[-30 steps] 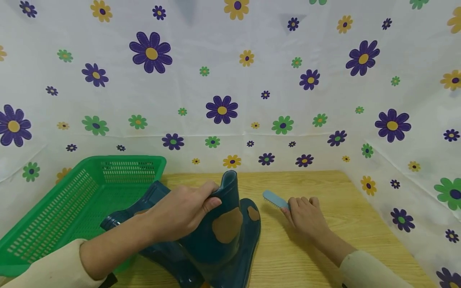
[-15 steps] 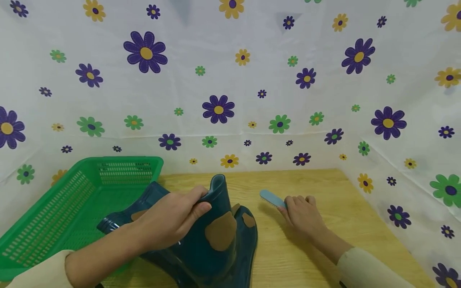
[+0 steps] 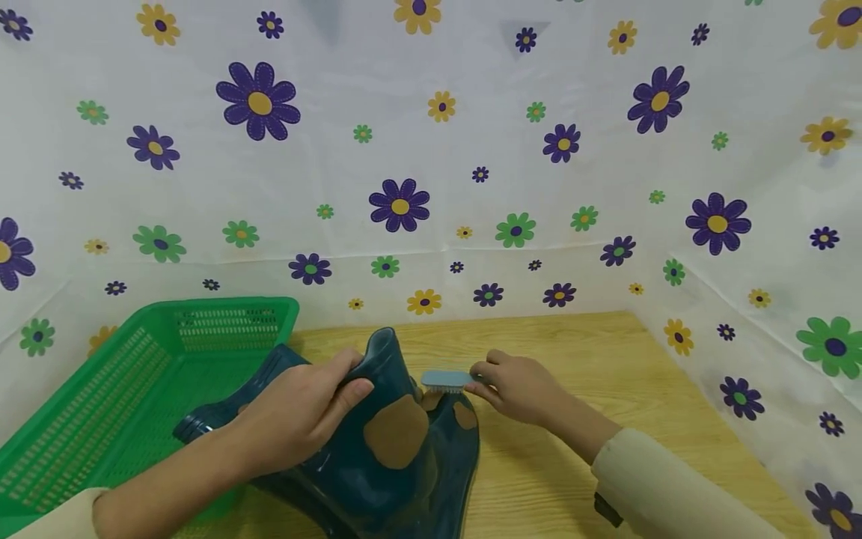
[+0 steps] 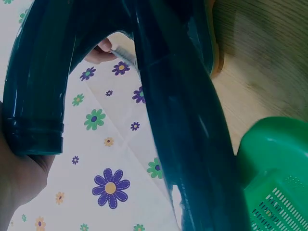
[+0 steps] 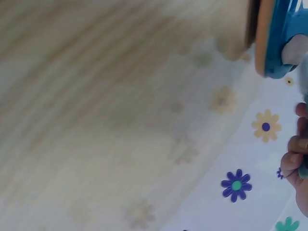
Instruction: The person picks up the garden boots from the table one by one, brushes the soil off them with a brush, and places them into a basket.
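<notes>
Two glossy dark-teal rubber boots with brown patches are together at the table's front middle. My left hand (image 3: 299,408) grips the top of one boot's shaft (image 3: 380,363), squeezing its opening narrow. A large brown patch (image 3: 396,433) faces up on this boot. The other boot's shaft (image 3: 266,374) slants left over the green basket. In my right hand (image 3: 518,389) is a small light-blue brush (image 3: 444,380), pinched by its handle end. Its bristles point down, right at a brown patch (image 3: 431,401) behind the shaft. Another patch (image 3: 465,415) marks the rounded toe on the right.
A green perforated plastic basket (image 3: 286,308) stands on the left, partly beneath the boot shaft and left forearm. Wood-grain tabletop (image 3: 572,337) extends behind and to the right. White flower-print sheeting (image 3: 444,172) rises behind the table and along both sides.
My right hand has moved left with the brush, from beside the boots to the patch behind the shaft, and the brush has turned level. My left hand has tilted the gripped shaft leftward.
</notes>
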Demonstrator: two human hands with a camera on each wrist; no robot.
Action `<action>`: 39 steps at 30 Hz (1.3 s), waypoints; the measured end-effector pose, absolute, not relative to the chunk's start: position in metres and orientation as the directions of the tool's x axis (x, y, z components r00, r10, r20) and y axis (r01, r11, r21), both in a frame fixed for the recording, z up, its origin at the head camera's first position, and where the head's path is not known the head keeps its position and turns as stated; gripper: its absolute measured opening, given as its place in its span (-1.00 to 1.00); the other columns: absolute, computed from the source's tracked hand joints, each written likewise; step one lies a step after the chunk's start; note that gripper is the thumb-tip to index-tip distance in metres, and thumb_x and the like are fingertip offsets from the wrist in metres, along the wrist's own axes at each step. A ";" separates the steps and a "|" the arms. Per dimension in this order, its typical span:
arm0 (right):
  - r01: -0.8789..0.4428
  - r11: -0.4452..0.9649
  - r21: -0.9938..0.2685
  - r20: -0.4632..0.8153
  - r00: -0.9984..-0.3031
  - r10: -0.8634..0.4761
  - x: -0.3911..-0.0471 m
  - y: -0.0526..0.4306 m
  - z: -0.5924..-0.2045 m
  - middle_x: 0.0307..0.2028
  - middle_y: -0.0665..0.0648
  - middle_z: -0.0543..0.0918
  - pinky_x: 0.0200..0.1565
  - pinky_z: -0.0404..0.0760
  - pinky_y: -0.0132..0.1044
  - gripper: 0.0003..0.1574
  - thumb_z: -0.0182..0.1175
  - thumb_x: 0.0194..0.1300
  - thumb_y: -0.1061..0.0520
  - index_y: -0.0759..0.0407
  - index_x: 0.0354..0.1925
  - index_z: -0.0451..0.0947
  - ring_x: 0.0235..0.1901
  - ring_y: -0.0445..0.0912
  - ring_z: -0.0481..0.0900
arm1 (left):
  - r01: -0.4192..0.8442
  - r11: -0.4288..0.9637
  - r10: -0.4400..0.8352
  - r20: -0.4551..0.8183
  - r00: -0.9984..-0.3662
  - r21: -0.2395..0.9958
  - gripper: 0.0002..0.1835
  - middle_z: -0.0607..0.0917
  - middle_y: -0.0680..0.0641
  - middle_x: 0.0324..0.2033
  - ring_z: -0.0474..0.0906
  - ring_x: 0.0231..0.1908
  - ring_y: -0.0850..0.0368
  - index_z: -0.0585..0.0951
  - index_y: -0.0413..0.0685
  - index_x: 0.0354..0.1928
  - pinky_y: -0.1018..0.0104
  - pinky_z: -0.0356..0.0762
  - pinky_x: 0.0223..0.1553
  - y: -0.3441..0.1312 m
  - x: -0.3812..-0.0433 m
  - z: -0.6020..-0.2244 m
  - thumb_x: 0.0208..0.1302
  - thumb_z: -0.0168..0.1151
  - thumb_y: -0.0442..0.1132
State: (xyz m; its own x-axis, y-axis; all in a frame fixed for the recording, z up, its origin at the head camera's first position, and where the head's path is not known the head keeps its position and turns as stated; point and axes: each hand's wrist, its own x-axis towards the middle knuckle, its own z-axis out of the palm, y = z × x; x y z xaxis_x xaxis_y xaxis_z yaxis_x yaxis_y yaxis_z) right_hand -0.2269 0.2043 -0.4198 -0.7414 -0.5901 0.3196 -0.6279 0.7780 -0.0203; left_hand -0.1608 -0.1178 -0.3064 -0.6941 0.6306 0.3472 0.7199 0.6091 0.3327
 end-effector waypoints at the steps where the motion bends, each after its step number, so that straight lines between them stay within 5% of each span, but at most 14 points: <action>1: -0.639 0.769 -0.002 0.301 -0.734 -0.609 -0.228 0.202 -0.417 -0.40 0.00 0.52 -0.53 0.35 -0.45 -0.70 0.18 0.42 -0.14 0.01 -0.11 0.67 -0.61 -0.30 0.31 | 0.714 0.615 0.625 0.345 -0.700 0.334 -0.87 0.22 0.23 -0.65 0.13 -0.69 0.46 0.46 -0.04 -0.11 0.47 0.20 -0.60 -0.119 -0.160 -0.307 0.55 0.02 -0.14; 7: -0.689 0.711 0.139 0.285 -0.660 -0.695 -0.234 0.207 -0.411 -0.50 -0.01 0.45 -0.59 0.24 -0.46 -0.76 0.19 0.40 -0.15 -0.09 -0.28 0.65 -0.68 -0.29 0.22 | 0.700 0.637 0.606 0.350 -0.714 0.323 -0.84 0.23 0.25 -0.66 0.15 -0.68 0.47 0.46 -0.05 -0.03 0.48 0.24 -0.58 -0.125 -0.159 -0.313 0.53 0.04 -0.13; 19: -0.725 0.663 0.188 0.395 -0.563 -0.726 -0.228 0.232 -0.411 -0.51 0.00 0.45 -0.62 0.20 -0.48 -0.69 0.20 0.40 -0.15 -0.02 -0.20 0.75 -0.71 -0.32 0.17 | 0.801 0.539 0.640 0.490 -0.591 0.262 -0.89 0.24 0.28 -0.61 0.19 -0.63 0.55 0.50 -0.06 -0.04 0.55 0.27 -0.60 -0.120 -0.161 -0.316 0.48 0.11 -0.24; 28: -0.688 0.709 0.154 0.357 -0.630 -0.689 -0.223 0.244 -0.409 -0.48 0.01 0.49 -0.59 0.25 -0.48 -0.72 0.28 0.32 -0.11 -0.02 -0.13 0.76 -0.69 -0.31 0.22 | 0.824 0.524 0.660 0.508 -0.553 0.215 -0.92 0.31 0.26 -0.61 0.23 -0.61 0.52 0.50 -0.05 -0.11 0.55 0.30 -0.58 -0.120 -0.172 -0.310 0.46 0.14 -0.23; 35: -0.646 0.741 0.183 0.398 -0.641 -0.657 -0.226 0.241 -0.414 -0.50 0.02 0.47 -0.61 0.23 -0.48 -0.38 -0.14 0.52 -0.30 -0.01 -0.19 0.73 -0.69 -0.30 0.22 | 0.825 0.498 0.690 0.455 -0.563 0.267 -0.90 0.35 0.24 -0.56 0.25 -0.58 0.48 0.49 -0.03 -0.07 0.50 0.30 -0.54 -0.115 -0.173 -0.304 0.51 0.08 -0.19; 39: -0.581 0.787 0.205 0.434 -0.667 -0.606 -0.228 0.237 -0.417 -0.49 0.04 0.48 -0.65 0.24 -0.46 -0.59 0.11 0.45 -0.21 0.02 -0.22 0.70 -0.70 -0.28 0.28 | 0.813 0.485 0.699 0.415 -0.582 0.322 -0.89 0.33 0.24 -0.57 0.26 -0.57 0.47 0.48 -0.02 -0.04 0.47 0.30 -0.52 -0.113 -0.171 -0.303 0.53 0.04 -0.19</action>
